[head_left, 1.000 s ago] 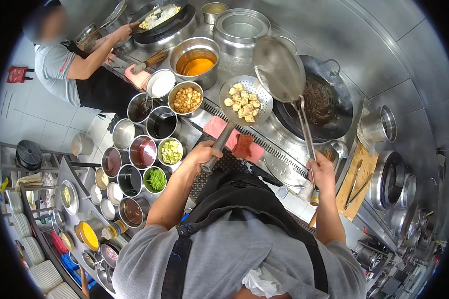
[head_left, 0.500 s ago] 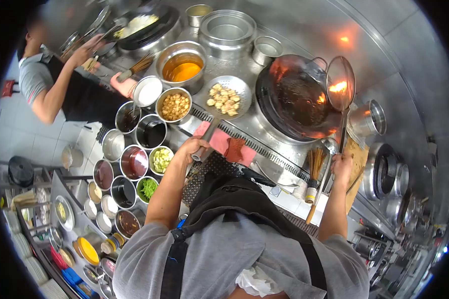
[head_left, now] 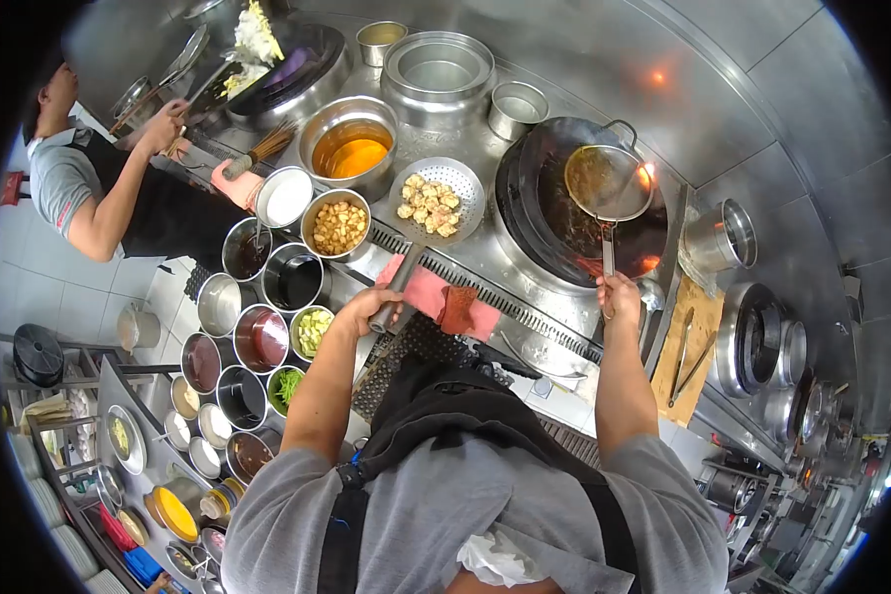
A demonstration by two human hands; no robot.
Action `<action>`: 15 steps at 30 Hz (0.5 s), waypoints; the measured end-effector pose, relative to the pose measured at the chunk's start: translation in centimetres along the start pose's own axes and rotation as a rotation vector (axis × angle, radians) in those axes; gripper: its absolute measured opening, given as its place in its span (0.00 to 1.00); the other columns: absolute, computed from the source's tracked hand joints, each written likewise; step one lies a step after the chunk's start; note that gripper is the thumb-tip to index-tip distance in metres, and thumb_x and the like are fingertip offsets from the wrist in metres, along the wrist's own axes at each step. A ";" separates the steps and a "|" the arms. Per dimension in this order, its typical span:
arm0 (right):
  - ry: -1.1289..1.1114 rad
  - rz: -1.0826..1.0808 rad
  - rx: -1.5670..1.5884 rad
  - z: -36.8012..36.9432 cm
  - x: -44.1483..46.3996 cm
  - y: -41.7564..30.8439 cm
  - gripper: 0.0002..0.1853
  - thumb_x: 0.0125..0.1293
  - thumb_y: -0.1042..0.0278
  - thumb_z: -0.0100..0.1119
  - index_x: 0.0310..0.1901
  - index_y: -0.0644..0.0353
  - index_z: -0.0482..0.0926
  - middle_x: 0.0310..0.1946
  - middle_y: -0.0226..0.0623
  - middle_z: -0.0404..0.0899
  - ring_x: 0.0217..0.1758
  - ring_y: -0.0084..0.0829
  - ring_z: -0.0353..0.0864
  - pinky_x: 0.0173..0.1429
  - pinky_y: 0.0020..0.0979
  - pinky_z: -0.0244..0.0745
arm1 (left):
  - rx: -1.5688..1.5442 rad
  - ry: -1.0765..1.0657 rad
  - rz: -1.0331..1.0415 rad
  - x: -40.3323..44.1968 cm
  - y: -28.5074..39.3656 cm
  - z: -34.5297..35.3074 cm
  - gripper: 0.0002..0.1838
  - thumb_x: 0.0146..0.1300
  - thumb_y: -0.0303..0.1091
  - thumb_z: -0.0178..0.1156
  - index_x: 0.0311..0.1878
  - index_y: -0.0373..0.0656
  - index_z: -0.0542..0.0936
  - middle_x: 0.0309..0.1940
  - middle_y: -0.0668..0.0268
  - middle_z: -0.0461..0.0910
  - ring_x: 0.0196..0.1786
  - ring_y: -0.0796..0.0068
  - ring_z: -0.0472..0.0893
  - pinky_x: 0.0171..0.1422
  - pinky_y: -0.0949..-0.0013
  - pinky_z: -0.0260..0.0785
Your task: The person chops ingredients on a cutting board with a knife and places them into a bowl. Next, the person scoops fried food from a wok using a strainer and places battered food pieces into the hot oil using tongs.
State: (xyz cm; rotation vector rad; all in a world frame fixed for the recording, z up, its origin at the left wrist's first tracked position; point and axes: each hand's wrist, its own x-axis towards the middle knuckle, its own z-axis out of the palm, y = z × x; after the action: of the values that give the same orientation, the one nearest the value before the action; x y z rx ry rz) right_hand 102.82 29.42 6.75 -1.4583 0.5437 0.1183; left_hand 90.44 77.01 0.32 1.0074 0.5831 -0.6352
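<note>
My left hand is closed around the thick handle of a perforated skimmer. Pale, lumpy battered pieces lie in its bowl, which rests on the steel counter. In my right hand is the handle of a round fine-mesh strainer. The strainer is over a dark wok, its mesh looking brownish and wet. Orange glints show on the wok's right side. A ladle's metal head shows just beside my right hand; its handle is hidden.
Left are a pot of orange liquid, a pot of browned cubes and several sauce pots. Pink cloth lies at the counter edge. Tongs sit on a wooden board at right. A co-worker tosses food at another wok.
My right hand has moved left, bringing the strainer from the wok's right edge to over its middle. The left hand still grips the skimmer. The co-worker's food has risen into the air.
</note>
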 end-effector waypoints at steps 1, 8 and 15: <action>-0.045 -0.029 0.063 0.7 0.1 -0.6 0.04 0.64 0.76 0.51 0.36 0.66 0.76 0.23 0.37 0.78 0.15 0.25 0.71 0.15 0.25 0.63 | -0.014 -0.023 0.043 0.1 -0.1 0.0 0.15 0.57 0.27 0.62 0.47 0.38 0.72 0.28 0.61 0.78 0.23 0.74 0.77 0.23 0.72 0.71; -0.108 -0.138 0.053 -4.1 1.6 -3.4 0.04 0.60 0.76 0.55 0.36 0.66 0.76 0.25 0.37 0.79 0.15 0.24 0.70 0.15 0.24 0.63 | -0.017 0.031 0.092 -0.3 0.3 0.6 0.17 0.51 0.20 0.61 0.46 0.34 0.72 0.25 0.60 0.77 0.21 0.73 0.77 0.22 0.73 0.69; 0.362 -0.347 -0.741 -13.6 3.8 -6.4 0.12 0.64 0.70 0.53 0.49 0.60 0.78 0.24 0.38 0.81 0.22 0.25 0.81 0.16 0.29 0.68 | 0.008 0.107 0.127 -0.7 0.4 1.7 0.07 0.53 0.24 0.61 0.36 0.34 0.76 0.25 0.60 0.78 0.20 0.73 0.77 0.20 0.73 0.68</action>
State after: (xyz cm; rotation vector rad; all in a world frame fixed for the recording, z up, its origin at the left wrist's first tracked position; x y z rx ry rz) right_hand 104.89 14.64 10.74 -2.3016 0.5533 -0.2519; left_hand 90.54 75.82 1.71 1.0816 0.6058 -0.4736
